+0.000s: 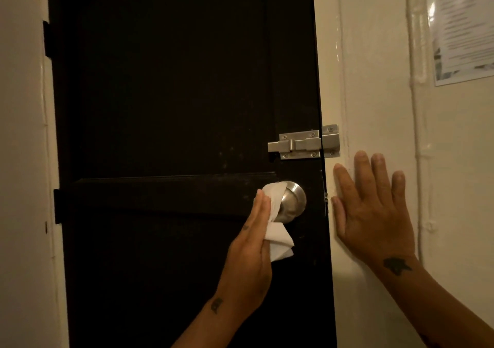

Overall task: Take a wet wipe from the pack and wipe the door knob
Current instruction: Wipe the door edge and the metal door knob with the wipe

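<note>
Gleaming in brushed silver, the door knob [291, 200] sat just right of centre in the frame, mounted on the black door [173, 93] near its right edge. And there was the wet wipe [275, 195], white and crumpled, draped over the knob's left side and top, with its loose folded tail hanging down below the knob towards lower centre. The left hand [251, 243] came up from the bottom of the frame, fingers [260, 208] straight and held together, pressing the wipe flat against the knob's left face; the thumb was hidden behind the wipe, so how it pinched the cloth could not be told. A small tattoo marked that wrist.

Over to the right, the right hand [374, 208] lay wide open, palm flat and fingers spread, planted on the cream wall [379, 93] just beside the door's edge, holding nothing. A dark tattoo showed on its wrist too.

Above the knob, a silver slide bolt latch [303, 142] spanned the door's edge and the frame. Two black hinges [46, 38] showed on the door's left side, one upper left and one at mid height. In the upper right corner, a printed paper notice [465, 26] hung on the wall, its text too blurred to read, with a painted pipe [419, 120] running down the wall beside it.
</note>
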`<state>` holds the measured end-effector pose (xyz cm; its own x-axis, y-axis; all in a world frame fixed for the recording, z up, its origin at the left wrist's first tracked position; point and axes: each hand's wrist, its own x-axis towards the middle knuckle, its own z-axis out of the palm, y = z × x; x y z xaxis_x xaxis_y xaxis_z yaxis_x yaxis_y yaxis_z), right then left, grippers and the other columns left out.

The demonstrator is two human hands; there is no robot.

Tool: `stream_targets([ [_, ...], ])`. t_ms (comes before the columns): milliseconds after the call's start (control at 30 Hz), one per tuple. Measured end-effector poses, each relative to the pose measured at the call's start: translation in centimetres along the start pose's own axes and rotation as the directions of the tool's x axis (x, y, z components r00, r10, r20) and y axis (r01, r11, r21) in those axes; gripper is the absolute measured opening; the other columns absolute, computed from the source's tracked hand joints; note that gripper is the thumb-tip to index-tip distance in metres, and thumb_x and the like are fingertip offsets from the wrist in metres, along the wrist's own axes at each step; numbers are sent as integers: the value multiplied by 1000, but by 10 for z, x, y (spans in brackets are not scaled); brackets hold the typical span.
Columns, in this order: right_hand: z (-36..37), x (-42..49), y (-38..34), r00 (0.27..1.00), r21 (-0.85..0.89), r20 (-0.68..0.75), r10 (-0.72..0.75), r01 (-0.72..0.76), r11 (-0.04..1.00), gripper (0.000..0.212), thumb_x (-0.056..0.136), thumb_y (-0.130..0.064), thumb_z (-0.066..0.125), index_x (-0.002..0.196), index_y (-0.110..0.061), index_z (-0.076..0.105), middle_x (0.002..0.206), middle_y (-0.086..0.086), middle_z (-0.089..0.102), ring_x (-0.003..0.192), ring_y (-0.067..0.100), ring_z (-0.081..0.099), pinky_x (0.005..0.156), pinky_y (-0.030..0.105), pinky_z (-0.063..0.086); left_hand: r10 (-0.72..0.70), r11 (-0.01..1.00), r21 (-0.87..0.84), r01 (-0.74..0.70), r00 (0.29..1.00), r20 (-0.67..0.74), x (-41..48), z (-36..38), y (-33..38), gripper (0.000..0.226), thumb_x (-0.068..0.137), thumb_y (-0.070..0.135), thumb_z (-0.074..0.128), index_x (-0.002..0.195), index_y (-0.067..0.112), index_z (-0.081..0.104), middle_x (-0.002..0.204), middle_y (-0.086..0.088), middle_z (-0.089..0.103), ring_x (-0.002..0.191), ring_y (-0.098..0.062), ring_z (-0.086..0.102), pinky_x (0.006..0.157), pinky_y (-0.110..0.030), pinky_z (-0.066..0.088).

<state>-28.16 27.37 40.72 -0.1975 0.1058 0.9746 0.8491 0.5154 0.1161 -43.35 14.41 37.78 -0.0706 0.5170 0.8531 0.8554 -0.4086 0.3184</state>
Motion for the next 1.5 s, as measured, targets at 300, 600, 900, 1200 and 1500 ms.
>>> stream_targets([
  [300,1,0,1,1000,-6,18,-3,3,1000,59,93,-41,13,139,-9,30,146,26,24,136,41,12,109,51,4,46,999,-33,-44,995,84,29,-22,25,41,89,14,30,118,44,33,131,31,28,122,24,21,107,-4,16],
  [600,1,1,1,1000,-12,14,-2,2,1000,59,92,-41,12,138,-9,31,145,25,24,135,41,14,109,51,4,11,999,40,-16,993,121,35,-27,24,47,93,-2,35,131,26,37,137,15,32,129,3,25,108,-11,22],
  [900,1,0,0,1000,-9,6,-4,4,1000,58,88,-37,26,138,-9,31,146,24,19,136,41,11,109,51,2,-48,996,78,40,992,114,35,-18,24,42,97,19,31,138,28,29,143,12,28,122,13,19,101,0,16],
  [1200,2,0,0,1000,-10,-12,-6,6,1000,57,90,-37,24,138,-8,32,145,26,23,135,41,13,109,52,5,44,951,301,-69,995,89,39,-2,22,66,81,53,19,142,26,17,150,12,18,131,4,-1,94,0,-7],
  [1500,3,0,2,1000,-19,-26,-9,8,1000,56,91,-37,23,138,-9,32,145,27,28,135,41,14,109,51,4,402,500,728,-469,870,285,38,-16,15,42,83,35,37,121,17,43,128,-4,51,114,-31,55,95,-35,33],
])
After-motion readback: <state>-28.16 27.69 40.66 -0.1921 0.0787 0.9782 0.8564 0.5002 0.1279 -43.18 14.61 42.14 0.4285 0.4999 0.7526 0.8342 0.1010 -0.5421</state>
